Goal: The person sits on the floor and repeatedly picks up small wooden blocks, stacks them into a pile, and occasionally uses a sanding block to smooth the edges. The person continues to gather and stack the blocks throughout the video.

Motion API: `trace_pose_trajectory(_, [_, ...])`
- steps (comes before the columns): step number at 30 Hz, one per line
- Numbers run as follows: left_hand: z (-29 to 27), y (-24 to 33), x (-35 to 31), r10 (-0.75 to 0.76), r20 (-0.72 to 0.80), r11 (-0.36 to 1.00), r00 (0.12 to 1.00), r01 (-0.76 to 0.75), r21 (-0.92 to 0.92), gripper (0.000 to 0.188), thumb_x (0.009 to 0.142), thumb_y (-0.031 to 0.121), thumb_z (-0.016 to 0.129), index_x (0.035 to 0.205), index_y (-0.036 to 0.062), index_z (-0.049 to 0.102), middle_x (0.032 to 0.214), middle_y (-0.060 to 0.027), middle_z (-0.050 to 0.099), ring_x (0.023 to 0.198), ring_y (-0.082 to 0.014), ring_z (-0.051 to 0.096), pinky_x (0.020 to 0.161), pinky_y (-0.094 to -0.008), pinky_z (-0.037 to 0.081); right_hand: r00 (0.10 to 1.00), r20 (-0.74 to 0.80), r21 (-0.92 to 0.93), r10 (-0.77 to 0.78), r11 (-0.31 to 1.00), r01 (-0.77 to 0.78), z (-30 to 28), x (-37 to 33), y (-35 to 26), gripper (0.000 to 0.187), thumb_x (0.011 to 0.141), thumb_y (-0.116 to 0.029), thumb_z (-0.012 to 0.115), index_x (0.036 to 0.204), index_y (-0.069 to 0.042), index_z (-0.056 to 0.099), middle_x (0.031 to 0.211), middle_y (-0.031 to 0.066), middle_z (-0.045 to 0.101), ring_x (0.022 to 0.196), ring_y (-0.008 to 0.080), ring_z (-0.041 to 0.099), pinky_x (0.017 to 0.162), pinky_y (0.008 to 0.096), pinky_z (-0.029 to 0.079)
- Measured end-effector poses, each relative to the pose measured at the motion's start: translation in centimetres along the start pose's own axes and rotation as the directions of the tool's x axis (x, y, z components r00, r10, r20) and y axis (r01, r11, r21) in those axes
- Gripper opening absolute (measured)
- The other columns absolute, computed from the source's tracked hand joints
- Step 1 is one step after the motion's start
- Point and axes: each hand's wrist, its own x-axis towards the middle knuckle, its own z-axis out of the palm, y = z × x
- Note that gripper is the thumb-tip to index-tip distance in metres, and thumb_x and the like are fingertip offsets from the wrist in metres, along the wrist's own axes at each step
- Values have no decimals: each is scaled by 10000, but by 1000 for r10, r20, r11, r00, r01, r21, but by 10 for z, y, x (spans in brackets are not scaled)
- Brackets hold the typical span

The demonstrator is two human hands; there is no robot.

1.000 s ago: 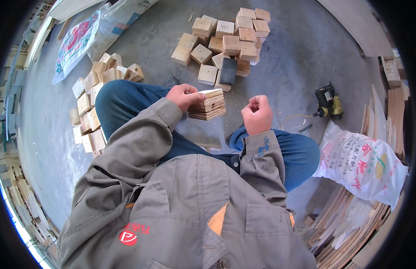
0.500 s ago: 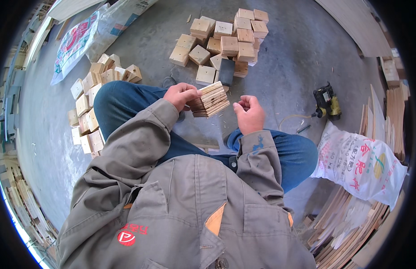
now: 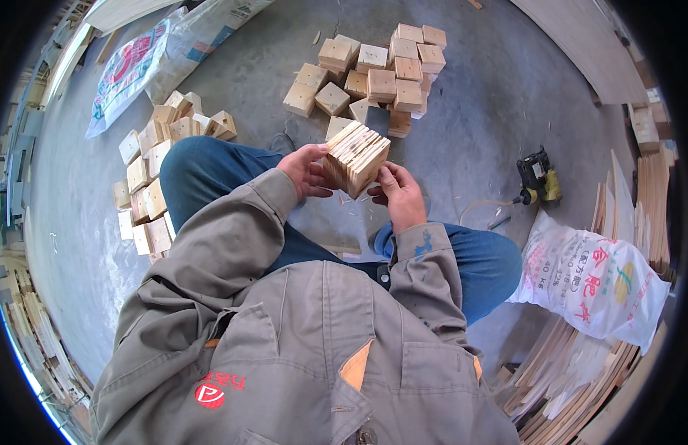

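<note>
Between my knees I hold up a wooden block (image 3: 357,156) built of thin plywood layers, its striped edges facing up. My left hand (image 3: 305,172) grips its left side, thumb near the top edge and fingers lower down. On the opposite side, my right hand (image 3: 400,194) pinches the block's lower right edge. Just beyond it, a dark block (image 3: 377,119) shows partly behind the held one. Farther out stands a heap of similar wooden blocks (image 3: 382,85), some stacked, some tilted.
More wooden blocks (image 3: 138,174) are piled beside my left knee. A black and yellow nail gun (image 3: 538,176) with a hose lies on the floor at right. A white printed sack (image 3: 592,278) rests on stacked wood strips (image 3: 574,378). Another sack (image 3: 129,74) lies at far left.
My right hand has moved left and taken hold of the block, which it was apart from before. The block has been turned and tilted, its layered edges now facing up.
</note>
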Motion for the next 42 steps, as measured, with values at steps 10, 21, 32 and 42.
trace_pose_trajectory(10, [7,-13,8,-15,20,997,1000,13,70,654,923,605,522,1348,111,591,1279,-199,634,1209,-360,588,997,-634,418,993,-79,-27,-82,996,80,-3,4,4,351,941,-193,752,1152,48,609,912,72,684,748,115,594,668,257,491])
trace_pose_trajectory(21, [14,-3,-3,58,-4,998,998,-58,-12,655,950,598,559,1301,46,593,1238,-170,638,1137,-318,626,974,-499,491,988,-103,-83,-114,991,106,-2,5,2,343,910,-188,787,1092,49,620,879,74,682,727,110,593,645,254,487])
trace_pose_trajectory(32, [11,-8,-4,246,92,935,965,-261,242,971,661,385,926,1427,39,439,1261,-148,609,1150,-279,605,941,-430,518,987,-91,-172,-133,978,116,1,1,-2,327,903,-177,785,1097,23,614,897,75,683,744,120,607,666,263,507])
trace_pose_trajectory(42, [14,-12,4,478,-39,836,877,-441,326,890,603,258,960,1292,-66,500,1209,-201,641,1108,-267,645,969,-384,528,999,33,-242,-25,970,33,1,4,4,338,906,-146,762,1153,28,610,958,94,702,802,148,645,718,282,535])
